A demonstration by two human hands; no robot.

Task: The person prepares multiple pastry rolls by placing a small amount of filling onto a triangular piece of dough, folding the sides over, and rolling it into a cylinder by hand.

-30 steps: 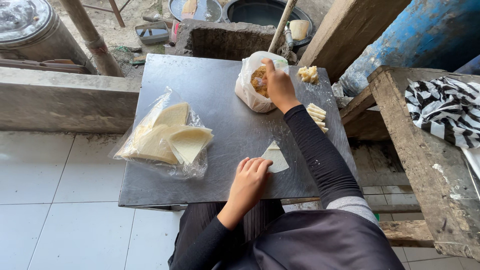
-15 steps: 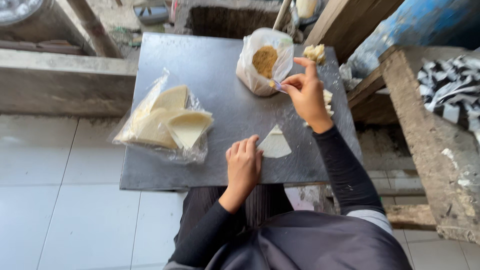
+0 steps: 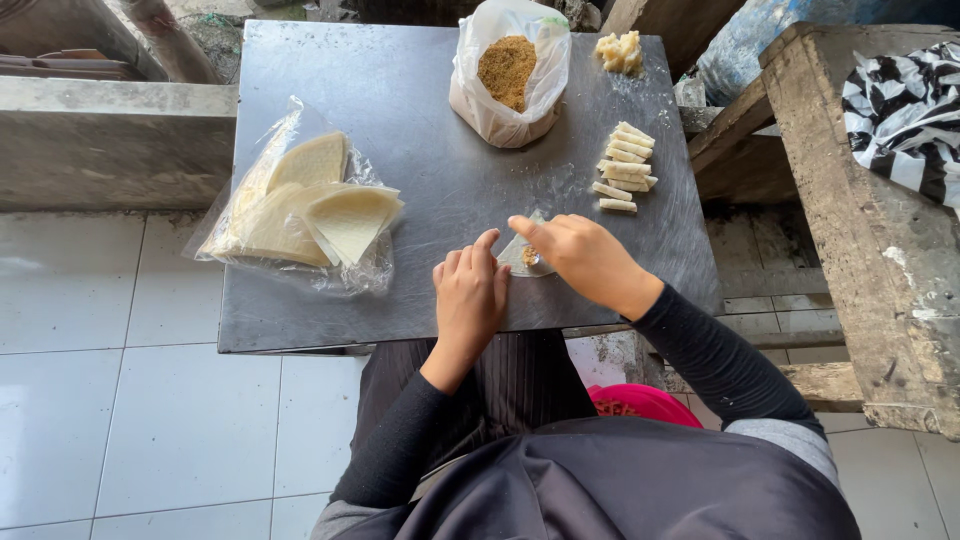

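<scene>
A pale triangular wrapper sheet (image 3: 517,256) lies near the front edge of the grey metal table (image 3: 420,180), with a small dab of brown filling on it. My left hand (image 3: 470,288) rests on the table, its fingertips touching the sheet's left edge. My right hand (image 3: 582,258) covers the sheet's right side, fingers pinched down at the filling. Behind them stands an open plastic bag of brown crumbly filling (image 3: 508,72).
A plastic bag of stacked wrapper sheets (image 3: 305,215) lies at the table's left. Several rolled pieces (image 3: 624,168) sit in a row at the right, a small pile of pale chunks (image 3: 620,50) at the back right. A wooden bench with striped cloth (image 3: 905,110) stands right.
My right hand left the filling bag and came back down onto the wrapper sheet, where filling now lies. My left hand stayed by the sheet. The camera view shifted closer.
</scene>
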